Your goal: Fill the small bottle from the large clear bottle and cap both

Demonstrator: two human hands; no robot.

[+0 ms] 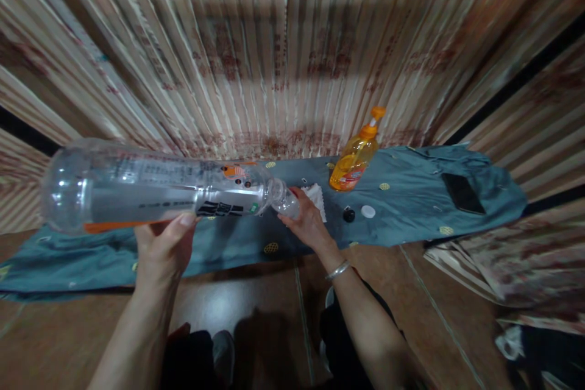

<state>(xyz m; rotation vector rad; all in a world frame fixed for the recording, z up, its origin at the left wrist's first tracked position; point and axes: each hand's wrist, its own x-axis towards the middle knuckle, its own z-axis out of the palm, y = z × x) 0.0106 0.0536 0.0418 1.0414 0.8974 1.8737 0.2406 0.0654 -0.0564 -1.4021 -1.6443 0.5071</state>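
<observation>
My left hand (167, 247) is closed around a large clear plastic bottle (150, 189) with a printed label and an orange strip. The bottle lies nearly level in the air, its mouth pointing right. At that mouth is a small clear bottle (284, 200), gripped by the fingers of my right hand (304, 216). The two openings meet or nearly meet; I cannot tell whether they touch. How much liquid is in either bottle is unclear. Just behind my right hand, a white tissue (316, 198) rests on the cloth.
A blue-green patterned cloth (402, 195) covers the narrow table. On it stand an orange pump bottle (354, 161), a black cap (348, 214), a white cap (367, 211) and, farther right, a dark phone (461, 194). A striped curtain (274, 61) hangs behind.
</observation>
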